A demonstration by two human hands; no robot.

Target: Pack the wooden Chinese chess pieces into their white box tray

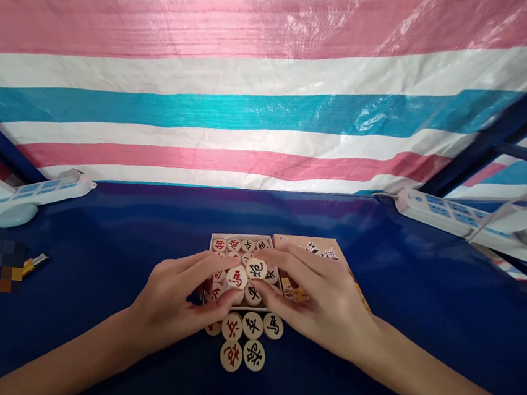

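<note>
My left hand (184, 292) pinches a round xiangqi piece with a red character (237, 277) between thumb and forefinger. Right beside it, my right hand (323, 296) grips a piece with a black character (256, 269). Both are held over an open box (243, 237) whose rows of pieces show red and black characters, partly covered by my fingers. On the table in front of the box lie several loose pieces, among them a black one (254, 355) and a red one (231, 354). Under my left hand one more piece is partly hidden.
The printed box lid (305, 245) lies against the box's right side, partly under my right hand. Power strips stand at the back left (54, 190) and back right (448, 216) of the blue table (149, 224). At left are a computer mouse (17, 215) and a yellow cutter knife (33, 264).
</note>
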